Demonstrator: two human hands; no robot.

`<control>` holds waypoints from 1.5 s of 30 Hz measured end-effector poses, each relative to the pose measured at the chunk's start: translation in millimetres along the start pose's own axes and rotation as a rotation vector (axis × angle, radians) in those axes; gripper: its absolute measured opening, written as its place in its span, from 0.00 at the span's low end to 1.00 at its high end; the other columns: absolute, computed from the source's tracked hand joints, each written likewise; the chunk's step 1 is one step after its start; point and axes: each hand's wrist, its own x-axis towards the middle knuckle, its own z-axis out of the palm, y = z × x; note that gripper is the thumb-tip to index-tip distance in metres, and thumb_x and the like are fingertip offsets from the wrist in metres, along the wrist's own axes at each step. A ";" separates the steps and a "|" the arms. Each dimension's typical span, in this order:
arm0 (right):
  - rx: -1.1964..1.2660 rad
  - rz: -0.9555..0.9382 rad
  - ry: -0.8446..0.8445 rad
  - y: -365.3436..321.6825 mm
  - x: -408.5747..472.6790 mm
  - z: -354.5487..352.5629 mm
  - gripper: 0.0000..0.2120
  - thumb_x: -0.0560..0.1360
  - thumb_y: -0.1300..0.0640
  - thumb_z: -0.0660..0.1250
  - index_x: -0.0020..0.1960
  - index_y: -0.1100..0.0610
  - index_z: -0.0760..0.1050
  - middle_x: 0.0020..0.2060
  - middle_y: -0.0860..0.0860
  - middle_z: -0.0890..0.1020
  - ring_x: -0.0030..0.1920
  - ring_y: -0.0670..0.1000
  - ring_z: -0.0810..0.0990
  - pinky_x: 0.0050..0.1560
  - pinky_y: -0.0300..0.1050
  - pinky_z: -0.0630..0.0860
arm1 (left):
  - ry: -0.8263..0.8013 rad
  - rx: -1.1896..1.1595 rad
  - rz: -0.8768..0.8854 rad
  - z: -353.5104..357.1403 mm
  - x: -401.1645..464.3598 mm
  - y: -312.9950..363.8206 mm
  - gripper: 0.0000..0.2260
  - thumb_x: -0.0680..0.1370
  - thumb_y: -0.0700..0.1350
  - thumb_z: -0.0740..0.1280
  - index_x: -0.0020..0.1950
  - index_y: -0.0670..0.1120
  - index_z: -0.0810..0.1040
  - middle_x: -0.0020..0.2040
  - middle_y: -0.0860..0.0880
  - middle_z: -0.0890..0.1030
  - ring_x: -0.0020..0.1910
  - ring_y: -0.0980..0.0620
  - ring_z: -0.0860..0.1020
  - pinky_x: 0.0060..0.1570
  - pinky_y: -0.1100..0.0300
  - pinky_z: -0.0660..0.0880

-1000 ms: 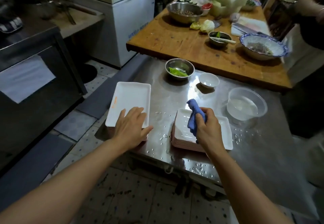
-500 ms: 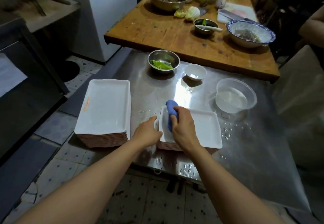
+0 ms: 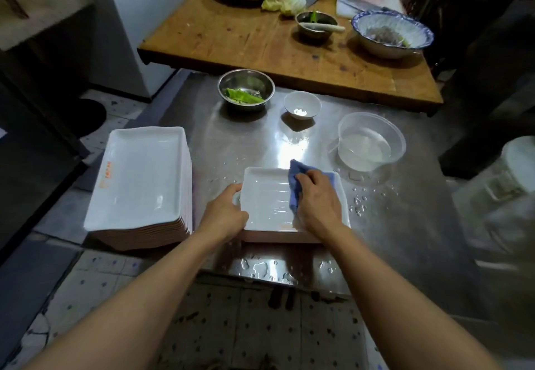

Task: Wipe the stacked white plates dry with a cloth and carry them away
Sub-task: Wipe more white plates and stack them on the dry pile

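Where the steel surface [image 3: 405,225] shines wet and beaded with droplets, a low stack of glossy white rectangular plates [image 3: 266,196] sits at its near edge, the top plate shallow and rimmed. The right hand [image 3: 318,199] lies on that plate's right half, fingers curled in a closed grip around a soft, crumpled blue cloth [image 3: 295,184] pressed to the glaze. The left hand [image 3: 225,213] grips the stack's left rim, fingers bent over the edge. Left of it stands a taller stack of white plates [image 3: 142,178], pinkish along the sides. Behind are a metal bowl [image 3: 246,89] of greens, a small white bowl [image 3: 302,105] and a clear plastic tub [image 3: 372,145].
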 end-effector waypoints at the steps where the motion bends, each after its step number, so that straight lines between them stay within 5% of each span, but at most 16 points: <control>1: -0.027 0.017 0.033 13.0 -2.3 -6.2 0.09 0.77 0.59 0.59 0.54 0.59 0.75 0.55 0.54 0.75 0.54 0.56 0.75 0.43 0.47 0.70 | 0.003 -0.008 -0.006 1.2 0.6 -0.4 0.30 0.65 0.33 0.63 0.65 0.55 0.71 0.50 0.34 0.80 0.44 0.35 0.79 0.38 0.56 0.72; 4: -0.098 0.047 -0.014 36.2 -2.9 -19.9 0.11 0.79 0.56 0.56 0.56 0.55 0.75 0.56 0.51 0.76 0.57 0.53 0.73 0.48 0.43 0.66 | 0.004 -0.009 -0.026 2.0 1.4 0.0 0.31 0.65 0.33 0.63 0.64 0.56 0.70 0.48 0.34 0.80 0.37 0.38 0.78 0.35 0.56 0.72; 7: -0.127 -0.003 -0.092 43.1 -5.3 -30.8 0.15 0.78 0.57 0.56 0.63 0.55 0.72 0.63 0.51 0.73 0.64 0.54 0.68 0.60 0.44 0.61 | 0.024 0.015 -0.035 1.8 2.6 0.8 0.31 0.65 0.33 0.62 0.65 0.56 0.70 0.49 0.34 0.79 0.43 0.34 0.79 0.39 0.51 0.76; 13: -0.094 -0.020 -0.175 39.4 -47.3 -37.0 0.13 0.77 0.60 0.58 0.58 0.60 0.76 0.59 0.56 0.75 0.59 0.57 0.70 0.57 0.46 0.64 | 0.023 -0.019 -0.050 4.6 -1.3 1.5 0.31 0.66 0.33 0.62 0.66 0.55 0.70 0.47 0.35 0.80 0.42 0.36 0.80 0.46 0.44 0.78; 17: 0.140 -0.005 -0.267 14.6 -64.2 -32.3 0.13 0.74 0.67 0.60 0.56 0.61 0.78 0.58 0.56 0.74 0.60 0.56 0.70 0.58 0.48 0.68 | -0.004 -0.103 -0.069 2.3 -5.8 2.6 0.30 0.68 0.31 0.62 0.66 0.56 0.70 0.33 0.46 0.77 0.25 0.47 0.77 0.33 0.52 0.77; 22: 0.343 -0.127 -0.344 -35.6 -48.4 -20.4 0.14 0.76 0.66 0.61 0.59 0.61 0.79 0.60 0.58 0.76 0.61 0.58 0.72 0.61 0.49 0.68 | -0.050 -0.211 -0.059 -0.6 -6.9 1.4 0.30 0.72 0.31 0.62 0.70 0.56 0.69 0.30 0.48 0.77 0.22 0.50 0.75 0.25 0.62 0.72; 25: 0.430 -0.143 -0.370 -58.2 -36.4 -15.7 0.10 0.75 0.66 0.63 0.52 0.64 0.81 0.54 0.60 0.79 0.55 0.57 0.75 0.56 0.45 0.70 | -0.088 -0.284 -0.072 -1.0 -6.0 -2.8 0.30 0.74 0.31 0.60 0.72 0.56 0.66 0.25 0.50 0.77 0.22 0.52 0.73 0.21 0.65 0.70; 29: 0.533 -0.036 -0.354 -66.3 -20.0 -14.0 0.06 0.72 0.69 0.63 0.43 0.71 0.78 0.46 0.65 0.79 0.39 0.54 0.76 0.45 0.52 0.74 | -0.111 -0.277 -0.063 -2.1 -5.0 -3.7 0.28 0.77 0.34 0.60 0.74 0.55 0.63 0.31 0.48 0.77 0.23 0.52 0.73 0.22 0.63 0.70; 32: 0.416 -0.026 -0.323 -61.1 -0.7 -4.0 0.11 0.73 0.67 0.63 0.53 0.65 0.80 0.56 0.60 0.75 0.53 0.57 0.76 0.50 0.39 0.70 | -0.107 -0.246 -0.037 -0.9 -5.6 -4.1 0.28 0.77 0.34 0.61 0.74 0.54 0.62 0.29 0.49 0.75 0.20 0.55 0.73 0.22 0.62 0.70; 35: 0.341 -0.022 -0.234 -56.8 16.1 4.2 0.17 0.76 0.64 0.61 0.64 0.60 0.75 0.64 0.58 0.70 0.64 0.59 0.67 0.64 0.43 0.63 | -0.104 -0.250 -0.026 -0.1 -6.2 -4.9 0.28 0.77 0.34 0.61 0.74 0.53 0.62 0.28 0.49 0.73 0.20 0.55 0.73 0.22 0.62 0.71; 39: 0.278 -0.011 -0.164 -56.6 14.9 10.4 0.19 0.75 0.61 0.63 0.66 0.59 0.73 0.64 0.57 0.70 0.63 0.59 0.65 0.61 0.45 0.60 | -0.097 -0.264 -0.022 -0.6 -5.5 -5.9 0.28 0.77 0.34 0.61 0.74 0.54 0.62 0.29 0.49 0.74 0.21 0.55 0.73 0.22 0.62 0.71; 45: 0.382 -0.038 -0.324 -58.6 -20.6 5.6 0.17 0.76 0.59 0.62 0.65 0.56 0.74 0.63 0.55 0.72 0.64 0.57 0.66 0.63 0.49 0.65 | -0.089 -0.295 -0.034 2.6 -5.4 -8.5 0.27 0.78 0.35 0.58 0.73 0.56 0.63 0.33 0.48 0.78 0.20 0.55 0.73 0.21 0.63 0.70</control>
